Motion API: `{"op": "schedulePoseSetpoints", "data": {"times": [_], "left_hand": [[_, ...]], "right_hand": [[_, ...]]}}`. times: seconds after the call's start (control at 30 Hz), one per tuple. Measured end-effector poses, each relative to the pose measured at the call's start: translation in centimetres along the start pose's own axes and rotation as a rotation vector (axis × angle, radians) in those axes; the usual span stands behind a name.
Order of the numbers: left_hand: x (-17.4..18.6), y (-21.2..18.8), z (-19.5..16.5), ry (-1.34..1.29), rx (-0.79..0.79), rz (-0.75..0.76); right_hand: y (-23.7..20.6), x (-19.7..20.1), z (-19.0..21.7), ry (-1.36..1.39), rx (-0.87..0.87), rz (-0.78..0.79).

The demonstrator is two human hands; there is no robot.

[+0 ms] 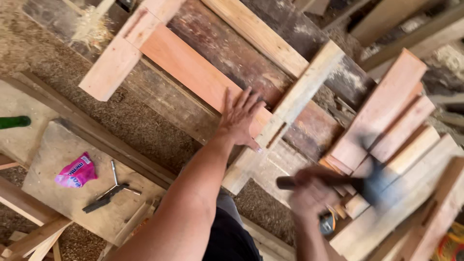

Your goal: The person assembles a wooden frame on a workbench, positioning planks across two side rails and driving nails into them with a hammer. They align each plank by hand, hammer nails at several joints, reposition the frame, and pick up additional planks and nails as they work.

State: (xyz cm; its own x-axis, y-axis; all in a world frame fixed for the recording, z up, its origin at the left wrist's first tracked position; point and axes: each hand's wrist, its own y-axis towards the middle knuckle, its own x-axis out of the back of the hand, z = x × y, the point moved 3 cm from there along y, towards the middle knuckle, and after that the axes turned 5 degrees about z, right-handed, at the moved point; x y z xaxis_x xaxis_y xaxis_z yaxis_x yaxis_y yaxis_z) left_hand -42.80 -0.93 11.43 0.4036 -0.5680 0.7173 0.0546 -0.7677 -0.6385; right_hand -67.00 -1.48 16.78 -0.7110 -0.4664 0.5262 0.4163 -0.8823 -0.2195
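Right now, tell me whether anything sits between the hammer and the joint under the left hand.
Nothing visible does. The hammer, blurred in the right hand, is over stacked boards; the left hand lies flat beside the slotted crosspiece.

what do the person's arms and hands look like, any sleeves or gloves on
Both arms are bare from the hands up as far as the picture shows, with no sleeves in view. The left hand has no glove, ring or watch that can be seen. The right hand is blurred, so small details cannot be told, but no glove shows. A dark garment shows at the body between the arms.
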Motion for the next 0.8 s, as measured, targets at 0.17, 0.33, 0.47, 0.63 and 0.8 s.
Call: {"op": "schedulePoseSetpoints", "data": {"times": [0.17,0.33,0.47,0.63,0.8], "left_hand": [[2.0,-0.6,-0.4,-0.039,-0.002,-0.151],[1.7,-0.4,-0.4,0.0,-0.02,-0.106],[0.3,-0.3,0.3,0.02,-0.026,-0.05],[1.2,-1.4,0.0,0.004,-0.063,-0.074],[2.6,-1.4,-0.1,0.021,-0.053,-0.104]], "right_hand": [[1.8,-2.9,-1.9,-0.241,-0.395,0.029],[2.1,-1.9,-1.5,-0.259,-0.083,0.035],[1.0,-0.6,0.0,0.116,-0.525,0.125],[0.7,0.9,4.8,-0.053,-0.498,0.246],[1.6,4.5,6.3,-0.191,-0.712,0.373]]}}
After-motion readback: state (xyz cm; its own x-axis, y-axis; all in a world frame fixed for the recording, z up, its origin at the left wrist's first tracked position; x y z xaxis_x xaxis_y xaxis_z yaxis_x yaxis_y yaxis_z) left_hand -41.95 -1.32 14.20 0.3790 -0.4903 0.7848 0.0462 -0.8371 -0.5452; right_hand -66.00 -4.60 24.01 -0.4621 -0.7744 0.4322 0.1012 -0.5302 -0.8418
